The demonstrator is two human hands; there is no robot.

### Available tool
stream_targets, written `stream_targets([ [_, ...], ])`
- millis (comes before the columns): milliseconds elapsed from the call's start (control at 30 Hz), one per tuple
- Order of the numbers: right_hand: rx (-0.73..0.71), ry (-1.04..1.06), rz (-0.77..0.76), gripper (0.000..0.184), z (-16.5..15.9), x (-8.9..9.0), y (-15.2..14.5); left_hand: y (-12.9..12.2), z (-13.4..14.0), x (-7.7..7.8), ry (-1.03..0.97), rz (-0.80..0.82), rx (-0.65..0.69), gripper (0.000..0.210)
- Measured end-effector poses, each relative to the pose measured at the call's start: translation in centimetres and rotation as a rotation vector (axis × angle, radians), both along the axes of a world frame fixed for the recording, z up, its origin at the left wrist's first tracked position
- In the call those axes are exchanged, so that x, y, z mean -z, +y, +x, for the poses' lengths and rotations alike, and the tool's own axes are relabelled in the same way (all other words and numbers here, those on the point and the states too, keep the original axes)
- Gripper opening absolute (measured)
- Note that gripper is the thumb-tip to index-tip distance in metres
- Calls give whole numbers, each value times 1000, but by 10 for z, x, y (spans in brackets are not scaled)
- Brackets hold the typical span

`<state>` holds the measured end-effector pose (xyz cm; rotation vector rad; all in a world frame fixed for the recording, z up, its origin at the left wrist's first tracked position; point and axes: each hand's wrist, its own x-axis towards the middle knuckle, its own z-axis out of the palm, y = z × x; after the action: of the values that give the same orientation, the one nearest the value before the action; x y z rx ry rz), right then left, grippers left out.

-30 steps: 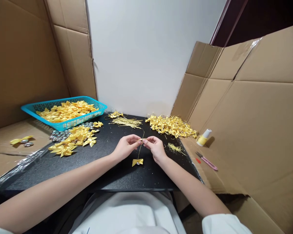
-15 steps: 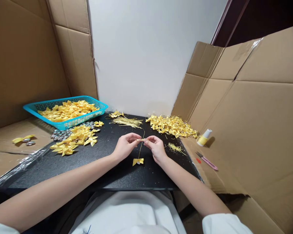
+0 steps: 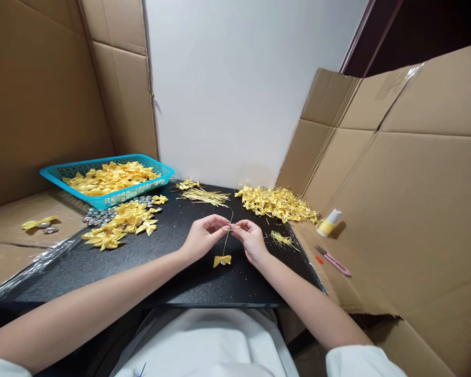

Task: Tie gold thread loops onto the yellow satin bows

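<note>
My left hand (image 3: 206, 236) and my right hand (image 3: 251, 240) meet fingertip to fingertip over the black table (image 3: 180, 285). Both are closed in a pinch on a thin gold cord (image 3: 225, 244). One length of the cord runs down to a yellow ribbon bow (image 3: 219, 259), which has a small silvery piece at its middle. Another end of the cord curves up past my fingertips. The exact shape of the cord between the fingers is partly hidden.
At the left stands a blue basket (image 3: 102, 201) of yellow bows. Loose bows (image 3: 131, 215) and silvery beads (image 3: 98, 217) lie before it. Cut cords (image 3: 206, 197) are behind my hands. Corded bows (image 3: 275, 203), a small bottle (image 3: 328, 222) and pink snips (image 3: 335, 262) are at the right.
My fingertips have shifted slightly on the cord, and the part between them now looks more like a loop. The bow stays in place.
</note>
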<state>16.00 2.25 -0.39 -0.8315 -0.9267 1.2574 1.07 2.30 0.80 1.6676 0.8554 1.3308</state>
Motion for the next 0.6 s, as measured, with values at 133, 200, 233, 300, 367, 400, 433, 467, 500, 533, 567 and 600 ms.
stream_targets([
  [133,-8,12,2,37,0,1,0,-1,0,1,45,71,-40,28],
  [200,-22,-1,18,36,0,2,1,-1,0,1,39,94,-60,26],
  [233,-32,-19,33,36,0,3,1,-1,-1,1,29,98,-66,25],
  [300,-36,-87,81,35,0,3,1,0,-2,1,5,102,-73,25],
  [367,-4,-214,166,34,0,3,-2,1,-3,2,-11,106,-76,25],
  [400,30,-307,225,33,0,2,-4,2,-4,3,-13,111,-77,26],
  [433,71,-412,294,30,1,1,-6,2,-4,3,-8,121,-80,25],
  [467,115,-521,367,28,1,-1,-9,2,-5,3,0,133,-85,25],
  [500,157,-622,440,25,2,-2,-12,2,-5,3,14,148,-94,24],
  [533,193,-708,504,21,2,-4,-14,2,-5,3,32,167,-106,24],
  [567,218,-772,556,18,3,-5,-16,1,-5,2,54,189,-119,23],
  [600,232,-818,598,16,4,-6,-18,0,-5,2,77,213,-134,22],
])
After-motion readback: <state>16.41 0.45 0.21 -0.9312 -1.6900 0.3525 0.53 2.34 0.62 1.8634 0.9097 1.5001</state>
